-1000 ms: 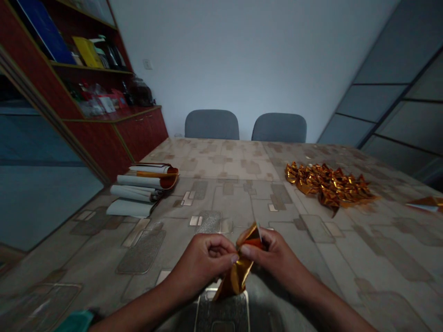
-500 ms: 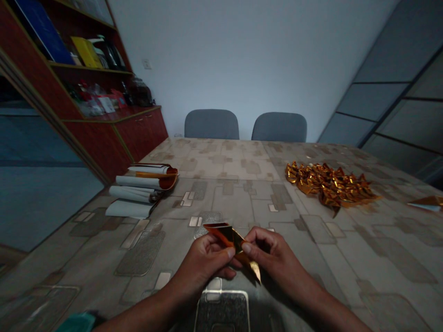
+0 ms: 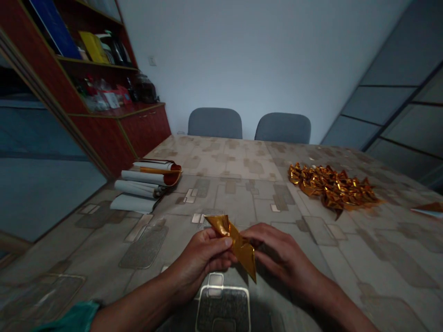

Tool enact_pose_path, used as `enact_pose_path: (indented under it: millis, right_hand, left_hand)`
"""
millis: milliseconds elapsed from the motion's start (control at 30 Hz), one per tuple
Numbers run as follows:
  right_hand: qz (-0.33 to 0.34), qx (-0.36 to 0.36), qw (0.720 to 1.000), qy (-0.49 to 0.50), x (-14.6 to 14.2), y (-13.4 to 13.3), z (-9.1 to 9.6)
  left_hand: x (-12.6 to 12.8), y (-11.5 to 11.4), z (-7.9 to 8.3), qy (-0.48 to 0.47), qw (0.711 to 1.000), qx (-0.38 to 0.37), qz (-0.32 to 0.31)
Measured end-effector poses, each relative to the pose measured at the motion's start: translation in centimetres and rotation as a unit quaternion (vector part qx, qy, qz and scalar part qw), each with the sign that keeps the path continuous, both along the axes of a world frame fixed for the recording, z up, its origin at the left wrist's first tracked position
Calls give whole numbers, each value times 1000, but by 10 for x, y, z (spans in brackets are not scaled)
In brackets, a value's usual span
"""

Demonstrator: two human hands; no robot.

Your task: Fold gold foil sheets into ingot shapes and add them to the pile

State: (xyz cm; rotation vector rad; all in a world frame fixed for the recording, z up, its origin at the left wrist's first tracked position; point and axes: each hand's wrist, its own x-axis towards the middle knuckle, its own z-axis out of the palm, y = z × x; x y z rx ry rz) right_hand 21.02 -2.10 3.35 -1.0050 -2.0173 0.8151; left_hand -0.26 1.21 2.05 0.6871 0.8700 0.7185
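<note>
A folded piece of gold foil paper (image 3: 242, 249) is held above the table near its front, with one pointed end at the upper left and another toward the lower right. My left hand (image 3: 209, 253) is closed on its left side, thumb on top and fingers beneath. My right hand (image 3: 280, 251) is curled at the right edge of the paper, its fingertips partly hidden behind the foil. On the right of the table lies a pile of folded gold foil pieces (image 3: 332, 186).
A stack of folded sheets (image 3: 145, 184), white outside and gold within, lies at the left. Another foil-and-white piece (image 3: 429, 210) is at the far right edge. The table (image 3: 228, 193) has a patterned cover. Two grey chairs (image 3: 214, 123) stand behind it, and a red-brown cabinet (image 3: 145, 129) at the left.
The foil paper has been turned so that a broad gold face shows instead of its open fold. My right thumb has come off the front of it. The view has shifted slightly.
</note>
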Motion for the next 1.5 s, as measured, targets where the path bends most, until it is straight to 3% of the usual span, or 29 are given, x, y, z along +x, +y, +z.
enact_pose_path:
  millis: [200,333,467,567,933,1100,1267,1500]
  right_hand:
    - [45,56,996,-55,-1,-1,0]
    - [23,76,995,-66,0,-2,1]
    - [-22,84,996,-15,-3,-2,2]
    - [-17,99,995,-27,-5,-3,-1]
    - [39,2,999,-4,-3,-4,1]
    - [51,-29,998,29,-5,-4,1]
    - [-19,-62,991,115,-14,-2,-7]
    - [-143,-137,970,138,-25,-3,-13]
  left_hand:
    - [2,-1,-4,17,999,13,-26]
    - [1,0,-4,33,999,31,-19]
    - [1,-1,-1,11,1000,19,-12]
    - [2,-2,0,-16,1000,1,-12]
    - [3,-1,-4,50,997,61,8]
    - [5,-2,-3,68,991,118,-16]
    - [6,-5,-5,49,988,145,-21]
    - [4,-5,-12,48,989,135,-43]
